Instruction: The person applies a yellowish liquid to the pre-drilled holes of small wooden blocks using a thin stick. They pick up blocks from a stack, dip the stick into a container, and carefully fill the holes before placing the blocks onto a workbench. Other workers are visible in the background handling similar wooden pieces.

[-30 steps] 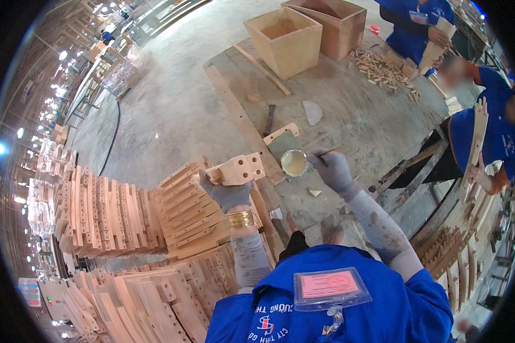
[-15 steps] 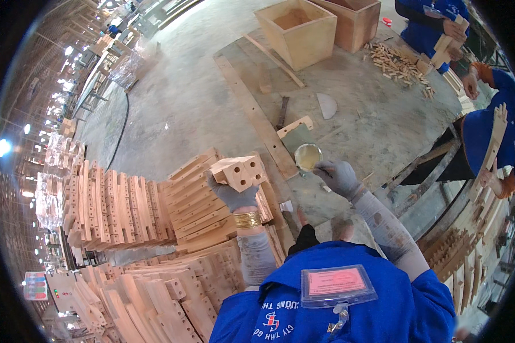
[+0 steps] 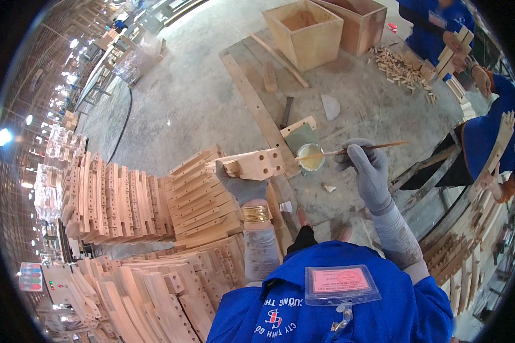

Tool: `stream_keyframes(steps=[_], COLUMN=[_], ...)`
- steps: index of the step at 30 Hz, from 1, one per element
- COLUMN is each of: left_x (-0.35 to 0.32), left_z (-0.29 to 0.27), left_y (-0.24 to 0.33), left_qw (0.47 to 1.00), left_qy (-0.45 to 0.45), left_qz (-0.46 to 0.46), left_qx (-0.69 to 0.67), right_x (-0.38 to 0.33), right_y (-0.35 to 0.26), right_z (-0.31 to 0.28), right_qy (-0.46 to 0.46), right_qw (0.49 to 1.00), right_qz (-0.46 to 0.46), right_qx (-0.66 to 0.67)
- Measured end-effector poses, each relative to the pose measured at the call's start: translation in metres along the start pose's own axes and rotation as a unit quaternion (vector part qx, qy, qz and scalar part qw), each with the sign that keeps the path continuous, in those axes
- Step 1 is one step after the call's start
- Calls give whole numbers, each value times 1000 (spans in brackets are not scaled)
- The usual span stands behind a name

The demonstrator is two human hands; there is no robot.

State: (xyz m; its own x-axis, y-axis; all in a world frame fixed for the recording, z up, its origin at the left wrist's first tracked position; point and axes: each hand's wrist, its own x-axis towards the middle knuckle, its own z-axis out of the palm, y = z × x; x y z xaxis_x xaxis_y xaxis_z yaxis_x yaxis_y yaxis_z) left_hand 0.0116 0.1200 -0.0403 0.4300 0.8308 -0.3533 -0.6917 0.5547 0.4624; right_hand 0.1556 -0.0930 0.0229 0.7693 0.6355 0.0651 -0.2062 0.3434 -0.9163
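Note:
My gloved left hand (image 3: 243,187) is closed around a pale wooden piece (image 3: 256,164) with several round holes in its end, held up beside the stacks on my left. In my gloved right hand (image 3: 370,170) is a thin wooden stick (image 3: 390,144), pinched between the fingers and lying almost level. Its left tip is over a small cup (image 3: 312,169) of pale yellowish liquid, close to the wooden piece. Whether the tip touches the liquid, I cannot tell. Behind the cup lies a grey-green block (image 3: 301,136) by a notched wooden part (image 3: 304,126).
Stacked drilled wooden parts (image 3: 120,203) fill the left side. On the worktable (image 3: 377,123) are a hammer (image 3: 286,111), a pale half-disc (image 3: 330,107), a dowel pile (image 3: 400,67) and a wooden box (image 3: 312,43). Two co-workers in blue (image 3: 489,137) handle wood at the right.
My right hand has risen and turned beside the cup, and the stick now shows clearly. My left hand has shifted slightly right, turning the wooden piece so more of its length shows.

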Motion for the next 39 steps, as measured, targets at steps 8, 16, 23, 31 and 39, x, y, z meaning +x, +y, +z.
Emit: stream_keyframes(steps=[8, 16, 23, 31, 39], left_x=[-9, -18, -17, -23, -29], left_z=[15, 17, 13, 17, 28], left_y=[-11, -15, -14, -11, -5], left_qw=[1000, 1000, 1000, 1000, 998], left_qy=[12, -12, -2, -14, -31], left_qz=[16, -4, 6, 18, 54], left_qx=[6, -7, -1, -12, -25], right_x=[-15, -21, -22, -25, -31], right_y=[-29, -29, -30, -33, -38], right_z=[23, 35, 36, 45, 44], right_qy=[-82, -120, -141, -133, -107], right_qw=[995, 990, 981, 969, 979], right_qz=[-42, -67, -89, -121, -98], right_qx=[-31, -46, -95, -170, -141])
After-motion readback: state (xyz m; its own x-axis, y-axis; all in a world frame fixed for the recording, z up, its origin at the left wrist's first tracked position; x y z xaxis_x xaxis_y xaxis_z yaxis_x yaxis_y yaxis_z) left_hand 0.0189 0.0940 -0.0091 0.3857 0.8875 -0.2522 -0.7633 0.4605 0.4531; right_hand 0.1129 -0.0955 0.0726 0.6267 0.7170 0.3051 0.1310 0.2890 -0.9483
